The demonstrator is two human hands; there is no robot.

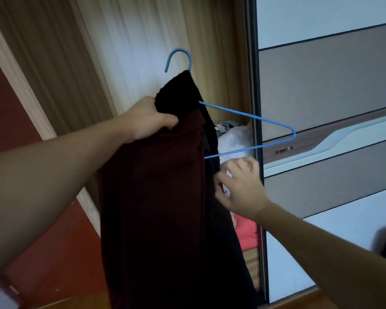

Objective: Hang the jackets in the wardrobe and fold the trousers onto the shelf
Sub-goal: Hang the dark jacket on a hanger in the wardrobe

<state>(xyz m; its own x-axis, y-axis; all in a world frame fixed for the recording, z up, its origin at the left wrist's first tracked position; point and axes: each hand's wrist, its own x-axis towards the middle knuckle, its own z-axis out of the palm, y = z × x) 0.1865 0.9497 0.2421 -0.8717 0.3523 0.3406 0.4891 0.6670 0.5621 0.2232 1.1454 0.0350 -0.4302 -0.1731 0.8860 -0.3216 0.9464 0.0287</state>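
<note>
Gripping the jacket [154,197] at one shoulder, the left hand [152,121] has its fingers curled tight round a bunch of dark cloth and holds it up before the open wardrobe [143,41]. The hanger [265,120] is only half dressed: one arm is buried in the cloth and the other juts out bare, so the jacket hangs wholly to one side. That lopsided load is the main risk. If the left hand eases, the cloth may slide off the hanger, and hooked up as it is, the hanger would likely tip and shed it. The right hand [239,186], just below the hanger's bare arm, has its fingers half curled at the jacket's edge; I cannot tell whether they pinch any cloth. A hard tug there could drag the collar off the hanger's neck. The sliding door [321,85] stands right behind the hanger's bare tip and could catch it. Below the hanger, inside the wardrobe, lie a white pile [234,139] and a red cloth [245,233], which the jacket's hem may brush. The rail is out of view.
</note>
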